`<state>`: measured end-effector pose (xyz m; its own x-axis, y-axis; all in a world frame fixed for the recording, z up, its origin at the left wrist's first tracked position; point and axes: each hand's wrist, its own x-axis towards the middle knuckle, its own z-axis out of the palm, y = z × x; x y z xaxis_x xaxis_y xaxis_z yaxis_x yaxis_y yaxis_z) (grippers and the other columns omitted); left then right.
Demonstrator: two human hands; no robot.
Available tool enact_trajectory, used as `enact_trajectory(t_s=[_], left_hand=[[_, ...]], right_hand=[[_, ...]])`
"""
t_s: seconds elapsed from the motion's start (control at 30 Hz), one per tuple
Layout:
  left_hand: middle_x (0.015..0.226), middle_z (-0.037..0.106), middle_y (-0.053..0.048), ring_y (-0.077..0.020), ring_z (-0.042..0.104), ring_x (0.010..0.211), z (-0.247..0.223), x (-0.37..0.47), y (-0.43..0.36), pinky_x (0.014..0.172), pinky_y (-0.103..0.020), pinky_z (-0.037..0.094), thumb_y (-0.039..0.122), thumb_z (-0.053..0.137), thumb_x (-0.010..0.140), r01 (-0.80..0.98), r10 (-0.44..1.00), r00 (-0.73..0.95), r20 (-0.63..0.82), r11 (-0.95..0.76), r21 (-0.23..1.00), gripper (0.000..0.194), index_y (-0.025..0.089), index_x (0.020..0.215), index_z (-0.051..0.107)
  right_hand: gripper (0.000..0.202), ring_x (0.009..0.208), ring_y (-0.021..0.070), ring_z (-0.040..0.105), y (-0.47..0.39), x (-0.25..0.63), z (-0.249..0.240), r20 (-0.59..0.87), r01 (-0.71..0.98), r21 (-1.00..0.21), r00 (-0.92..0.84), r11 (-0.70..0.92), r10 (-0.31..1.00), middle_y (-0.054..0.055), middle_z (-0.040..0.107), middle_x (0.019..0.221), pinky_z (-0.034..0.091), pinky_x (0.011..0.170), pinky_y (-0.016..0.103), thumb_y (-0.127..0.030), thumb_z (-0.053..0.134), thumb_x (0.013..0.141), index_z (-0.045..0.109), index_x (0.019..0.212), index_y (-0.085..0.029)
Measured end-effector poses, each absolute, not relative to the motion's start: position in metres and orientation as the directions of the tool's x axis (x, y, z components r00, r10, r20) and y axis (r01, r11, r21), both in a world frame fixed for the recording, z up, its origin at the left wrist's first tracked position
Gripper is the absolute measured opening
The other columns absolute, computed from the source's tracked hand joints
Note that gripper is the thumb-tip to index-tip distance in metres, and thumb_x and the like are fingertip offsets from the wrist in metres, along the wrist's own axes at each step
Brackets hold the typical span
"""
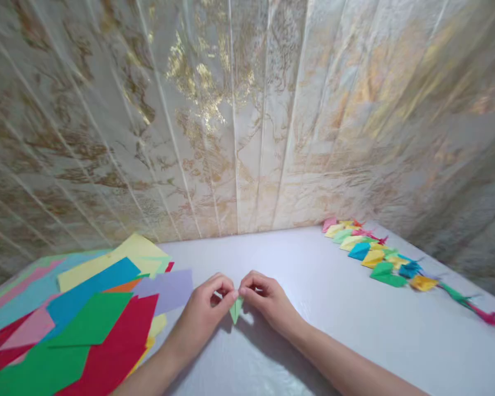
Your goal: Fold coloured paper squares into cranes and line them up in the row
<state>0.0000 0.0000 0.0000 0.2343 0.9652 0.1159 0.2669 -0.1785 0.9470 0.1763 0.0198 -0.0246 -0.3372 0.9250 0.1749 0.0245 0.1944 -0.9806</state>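
Note:
A small folded piece of light green paper [235, 311] is held at the middle of the white table, its narrow point hanging down toward me. My left hand [209, 301] pinches its upper left side between thumb and forefinger. From the other side, my right hand [269, 300] grips the upper right edge the same way. The fingertips of both hands almost meet and cover the top of the paper, so the upper folds are hidden.
On the left lies a spread of coloured paper sheets, including a green sheet [94, 319], a red sheet [119, 346] and a lilac sheet [175, 289]. Several folded paper figures [388, 274] line the right side of the white table [346, 330]. Behind stands a patterned curtain [231, 137].

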Motion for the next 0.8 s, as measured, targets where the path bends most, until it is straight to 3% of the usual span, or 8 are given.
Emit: enact_trajectory(t_s=[0.17, 0.47, 0.8], left_hand=[[0.077, 0.054, 0.004, -0.0153, 0.052, 0.074, -0.012, 0.004, 0.009, 0.069, -0.025, 0.041, 0.041, 0.06, 0.089, 0.208, 0.965, 0.235, 0.117, -0.167, 0.964, 0.025, 0.021, 0.075, 0.056], [0.074, 0.052, 0.004, -0.0141, 0.051, 0.07, -0.015, 0.007, 0.003, 0.067, -0.025, 0.042, 0.045, 0.059, 0.087, 0.124, 0.96, 0.273, 0.063, -0.1, 0.987, 0.027, 0.02, 0.079, 0.054], [0.081, 0.056, 0.002, -0.0164, 0.054, 0.077, -0.01, 0.004, 0.001, 0.071, -0.026, 0.043, 0.041, 0.057, 0.085, 0.198, 0.956, 0.28, 0.09, -0.149, 0.969, 0.02, 0.021, 0.088, 0.058]], right_hand=[[0.027, 0.072, 0.0159, 0.048, 0.024, 0.182, -0.025, 0.182, 0.01, -0.98, -0.375, 0.2, 0.909, 0.001, 0.056, 0.08, 0.037, 0.069, 0.031, -0.043, 0.066, 0.086, 0.062, 0.073, -0.019], [0.016, 0.071, 0.0131, 0.049, 0.022, 0.183, -0.03, 0.259, 0.045, -0.953, -0.389, 0.299, 0.884, 0.0, 0.055, 0.079, 0.036, 0.062, 0.025, -0.029, 0.064, 0.087, 0.061, 0.075, -0.018], [0.012, 0.065, 0.0112, 0.046, 0.02, 0.184, -0.027, 0.303, 0.16, -0.914, -0.34, 0.372, 0.89, -0.002, 0.054, 0.074, 0.034, 0.059, 0.023, -0.02, 0.058, 0.086, 0.058, 0.075, -0.018]])
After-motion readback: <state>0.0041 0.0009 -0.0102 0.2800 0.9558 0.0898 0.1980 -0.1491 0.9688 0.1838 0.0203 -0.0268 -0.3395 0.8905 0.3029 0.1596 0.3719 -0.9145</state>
